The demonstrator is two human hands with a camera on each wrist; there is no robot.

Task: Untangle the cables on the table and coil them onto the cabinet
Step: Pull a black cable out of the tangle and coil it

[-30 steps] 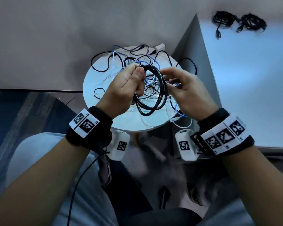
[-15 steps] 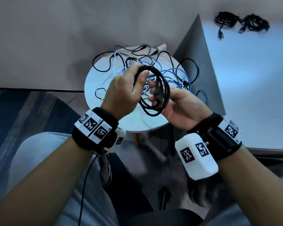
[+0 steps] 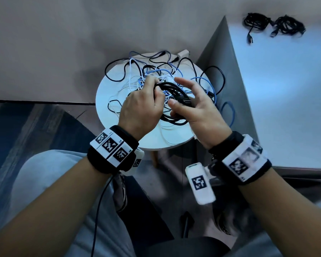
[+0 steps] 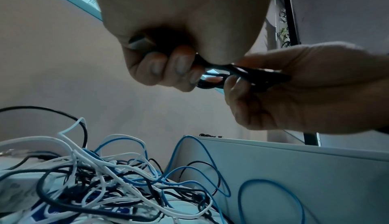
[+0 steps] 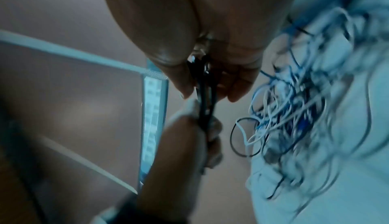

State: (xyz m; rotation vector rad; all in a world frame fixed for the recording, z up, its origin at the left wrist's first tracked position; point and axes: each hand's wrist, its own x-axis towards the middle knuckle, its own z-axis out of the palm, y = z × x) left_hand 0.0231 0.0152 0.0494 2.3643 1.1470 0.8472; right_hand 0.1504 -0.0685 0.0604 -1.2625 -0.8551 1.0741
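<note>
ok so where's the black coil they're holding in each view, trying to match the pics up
Head: the black cable coil sits centre frame, between the left hand and right hand.
Left wrist: upper right of centre, leaving the left fist toward the right hand.
Right wrist: centre, blurred, a thin dark bundle between both hands.
Shared landmark: the tangle of blue, white and black cables on the round table.

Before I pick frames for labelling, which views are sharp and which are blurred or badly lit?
Head view: mostly sharp but dim and bluish, right wrist camera smeared, wide-angle bend at the cabinet. Left wrist view: crisp on the tangled cables, left hand close and shadowed. Right wrist view: heavy motion blur throughout.
</note>
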